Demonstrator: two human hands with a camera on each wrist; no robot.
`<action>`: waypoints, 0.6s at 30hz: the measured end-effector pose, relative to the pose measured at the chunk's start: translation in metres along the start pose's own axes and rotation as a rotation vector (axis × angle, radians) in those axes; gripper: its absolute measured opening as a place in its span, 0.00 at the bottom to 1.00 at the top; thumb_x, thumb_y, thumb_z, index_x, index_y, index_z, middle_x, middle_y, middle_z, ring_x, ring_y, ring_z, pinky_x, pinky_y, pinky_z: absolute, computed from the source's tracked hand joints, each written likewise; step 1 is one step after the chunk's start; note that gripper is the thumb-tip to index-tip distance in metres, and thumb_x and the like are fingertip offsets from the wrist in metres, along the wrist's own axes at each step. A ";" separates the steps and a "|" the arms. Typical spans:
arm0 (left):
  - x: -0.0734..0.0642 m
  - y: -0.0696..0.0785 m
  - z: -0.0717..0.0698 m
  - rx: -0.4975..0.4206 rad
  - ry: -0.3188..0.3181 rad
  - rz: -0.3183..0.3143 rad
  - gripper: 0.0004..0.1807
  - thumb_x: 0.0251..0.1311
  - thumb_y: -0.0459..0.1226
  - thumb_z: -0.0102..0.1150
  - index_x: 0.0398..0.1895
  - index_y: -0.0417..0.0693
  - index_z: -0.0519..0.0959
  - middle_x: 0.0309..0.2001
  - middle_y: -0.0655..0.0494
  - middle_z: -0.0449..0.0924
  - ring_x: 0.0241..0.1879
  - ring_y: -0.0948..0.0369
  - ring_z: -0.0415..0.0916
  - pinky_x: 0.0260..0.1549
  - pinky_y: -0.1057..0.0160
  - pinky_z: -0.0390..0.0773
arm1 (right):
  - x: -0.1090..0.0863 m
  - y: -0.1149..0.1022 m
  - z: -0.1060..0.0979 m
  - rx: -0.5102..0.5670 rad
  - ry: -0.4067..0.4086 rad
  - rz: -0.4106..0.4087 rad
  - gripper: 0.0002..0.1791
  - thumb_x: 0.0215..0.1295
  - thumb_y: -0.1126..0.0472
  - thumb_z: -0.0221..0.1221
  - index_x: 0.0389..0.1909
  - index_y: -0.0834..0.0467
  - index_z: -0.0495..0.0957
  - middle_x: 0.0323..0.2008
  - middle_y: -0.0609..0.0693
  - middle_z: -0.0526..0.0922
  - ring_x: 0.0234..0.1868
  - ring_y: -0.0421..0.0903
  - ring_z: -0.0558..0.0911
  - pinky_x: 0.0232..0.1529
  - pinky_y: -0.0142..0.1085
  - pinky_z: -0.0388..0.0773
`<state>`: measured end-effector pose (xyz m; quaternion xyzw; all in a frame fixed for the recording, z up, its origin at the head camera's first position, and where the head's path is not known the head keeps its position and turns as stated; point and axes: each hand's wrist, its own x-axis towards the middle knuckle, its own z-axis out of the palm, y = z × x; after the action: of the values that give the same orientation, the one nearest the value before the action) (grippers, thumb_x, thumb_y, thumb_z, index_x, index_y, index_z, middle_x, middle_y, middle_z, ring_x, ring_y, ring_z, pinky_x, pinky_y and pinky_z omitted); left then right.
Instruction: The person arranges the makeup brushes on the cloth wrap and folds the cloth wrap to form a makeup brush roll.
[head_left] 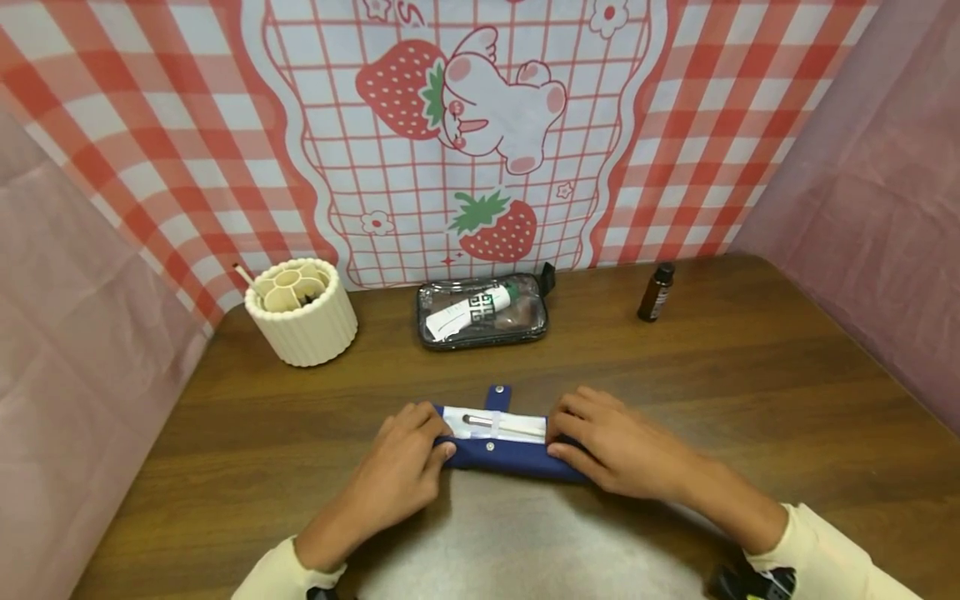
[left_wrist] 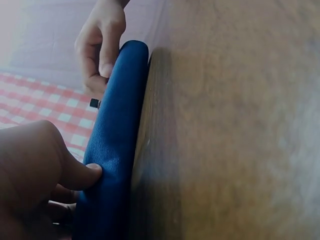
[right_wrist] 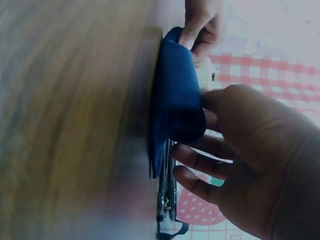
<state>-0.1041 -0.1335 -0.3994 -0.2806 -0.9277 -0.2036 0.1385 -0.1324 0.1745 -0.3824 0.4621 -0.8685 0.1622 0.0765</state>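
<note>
A navy fabric brush roll [head_left: 517,459] lies part rolled on the table, its near side folded over toward the white lining. Across that lining a small makeup brush [head_left: 517,428] with a pale handle is held by a band. A snap strap [head_left: 498,398] sticks out from the far edge. My left hand [head_left: 405,457] grips the left end, its thumb [left_wrist: 94,172] pressing the outside of the fold. At the right end my right hand [head_left: 611,442] holds the roll between thumb and fingers, hiding the brush handle's end. The right wrist view shows the rolled end as an open loop.
Behind the roll lies a clear zip pouch [head_left: 483,333] with a white tube [head_left: 468,311] inside. A cream ribbed holder [head_left: 307,333] stands back left, a thin stick leaning out of it. Back right is a dark brown bottle [head_left: 656,293]. Checked cloth [head_left: 675,150] hangs behind the table.
</note>
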 end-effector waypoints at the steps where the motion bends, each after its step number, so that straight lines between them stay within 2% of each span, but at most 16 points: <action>1: 0.000 0.000 0.000 0.001 -0.003 -0.011 0.03 0.59 0.34 0.68 0.32 0.49 0.81 0.34 0.64 0.71 0.37 0.61 0.70 0.34 0.61 0.68 | 0.000 -0.001 0.000 0.001 -0.008 0.002 0.09 0.74 0.49 0.57 0.48 0.46 0.79 0.45 0.37 0.75 0.47 0.35 0.71 0.49 0.41 0.76; 6: 0.000 0.002 0.000 -0.012 -0.022 -0.046 0.04 0.59 0.33 0.66 0.30 0.50 0.81 0.33 0.64 0.70 0.36 0.61 0.70 0.35 0.60 0.70 | 0.001 -0.007 -0.002 -0.009 -0.026 0.014 0.15 0.71 0.42 0.58 0.51 0.45 0.78 0.48 0.37 0.75 0.49 0.35 0.71 0.52 0.41 0.76; 10: 0.000 0.004 -0.001 -0.046 -0.047 -0.079 0.03 0.61 0.33 0.65 0.31 0.49 0.81 0.33 0.63 0.67 0.33 0.63 0.69 0.36 0.59 0.75 | 0.001 -0.007 -0.002 -0.031 0.007 -0.010 0.12 0.72 0.46 0.58 0.50 0.46 0.81 0.47 0.39 0.75 0.47 0.36 0.71 0.47 0.38 0.76; 14: -0.001 0.006 -0.002 -0.134 -0.083 -0.154 0.03 0.64 0.35 0.64 0.37 0.52 0.80 0.36 0.62 0.66 0.31 0.64 0.68 0.33 0.61 0.75 | 0.001 -0.006 0.000 -0.055 0.046 -0.039 0.10 0.73 0.52 0.59 0.48 0.49 0.83 0.42 0.39 0.75 0.42 0.36 0.70 0.42 0.36 0.74; 16: -0.001 0.006 -0.002 -0.188 -0.089 -0.188 0.06 0.66 0.37 0.64 0.42 0.55 0.79 0.39 0.60 0.66 0.31 0.64 0.69 0.31 0.61 0.75 | 0.001 -0.006 0.001 -0.067 0.053 -0.046 0.09 0.73 0.54 0.59 0.48 0.50 0.82 0.40 0.40 0.75 0.41 0.37 0.70 0.42 0.36 0.74; 18: -0.001 0.005 -0.002 -0.222 -0.083 -0.197 0.08 0.66 0.38 0.64 0.45 0.58 0.77 0.42 0.59 0.66 0.31 0.63 0.70 0.30 0.62 0.75 | 0.002 -0.006 0.003 -0.070 0.052 -0.034 0.08 0.73 0.55 0.58 0.48 0.51 0.81 0.40 0.40 0.76 0.40 0.37 0.71 0.44 0.38 0.74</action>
<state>-0.1004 -0.1306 -0.3963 -0.2102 -0.9274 -0.3059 0.0473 -0.1283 0.1692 -0.3834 0.4696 -0.8633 0.1424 0.1178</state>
